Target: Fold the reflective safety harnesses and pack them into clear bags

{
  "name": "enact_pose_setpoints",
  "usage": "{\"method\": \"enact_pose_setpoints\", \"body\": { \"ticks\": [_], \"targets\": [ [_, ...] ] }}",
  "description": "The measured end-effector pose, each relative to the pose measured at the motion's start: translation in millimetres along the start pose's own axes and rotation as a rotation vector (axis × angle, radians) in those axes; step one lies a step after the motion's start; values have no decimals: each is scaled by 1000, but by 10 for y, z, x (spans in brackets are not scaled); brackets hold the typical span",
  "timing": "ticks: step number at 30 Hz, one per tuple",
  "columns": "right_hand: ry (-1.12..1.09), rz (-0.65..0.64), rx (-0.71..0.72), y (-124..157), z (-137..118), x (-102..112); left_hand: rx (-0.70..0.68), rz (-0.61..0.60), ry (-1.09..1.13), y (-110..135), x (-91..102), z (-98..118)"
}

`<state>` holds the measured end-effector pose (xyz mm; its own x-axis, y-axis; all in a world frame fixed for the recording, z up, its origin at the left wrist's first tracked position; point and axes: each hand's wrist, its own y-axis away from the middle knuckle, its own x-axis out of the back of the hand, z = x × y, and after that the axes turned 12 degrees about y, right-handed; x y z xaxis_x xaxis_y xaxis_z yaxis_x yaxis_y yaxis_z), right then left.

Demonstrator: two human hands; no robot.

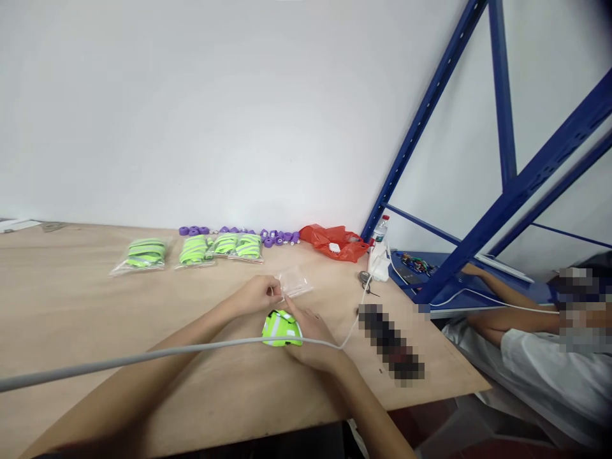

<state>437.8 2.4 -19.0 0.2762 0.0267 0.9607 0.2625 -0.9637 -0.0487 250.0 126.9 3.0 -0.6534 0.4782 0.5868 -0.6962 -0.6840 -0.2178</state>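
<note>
My left hand pinches the edge of a small clear plastic bag lying on the wooden table. My right hand is closed around a folded neon-green reflective band, held just below the bag's opening. A grey cable runs across both forearms.
Several bagged green bands lie in a row at the back, with purple rollers behind them and a red plastic bag. A white charger, a bottle and a blue shelf frame stand right. Another person leans at the right.
</note>
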Motion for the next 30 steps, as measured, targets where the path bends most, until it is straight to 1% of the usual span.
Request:
{"method": "enact_pose_setpoints", "body": {
  "ticks": [4,8,10,14,15,16,17,19,21,22,24,27,28,30],
  "targets": [
    [-5,23,-14,-56,-35,-63,-17,-1,132,47,16,8],
    [-51,52,-37,-77,-66,-67,-37,0,202,74,-7,29],
    [-47,57,-38,-83,-76,-63,-49,39,205,80,-12,60],
    [-10,53,-60,-84,-85,-57,-73,198,138,97,22,140],
    [-6,52,-64,-82,-87,-56,-81,223,114,106,40,160],
    [-5,52,-65,-80,-88,-55,-90,222,91,117,63,181],
    [-7,53,-63,-77,-89,-54,-101,194,74,128,91,200],
    [-20,56,-52,-70,-87,-52,-125,81,58,153,171,231],
    [-46,65,-35,-59,-81,-52,-136,-29,50,172,288,235],
    [-61,70,-25,-53,-76,-53,-124,-54,41,176,360,220],
    [-89,80,-5,-39,-63,-56,-36,-25,5,176,525,143],
    [-113,86,12,-21,-41,-70,203,84,-45,162,770,-73],
    [-119,91,16,-17,-33,-77,283,99,-41,160,834,-155],
    [-133,110,27,-9,-15,-97,429,65,13,165,919,-301]
  ]
}}
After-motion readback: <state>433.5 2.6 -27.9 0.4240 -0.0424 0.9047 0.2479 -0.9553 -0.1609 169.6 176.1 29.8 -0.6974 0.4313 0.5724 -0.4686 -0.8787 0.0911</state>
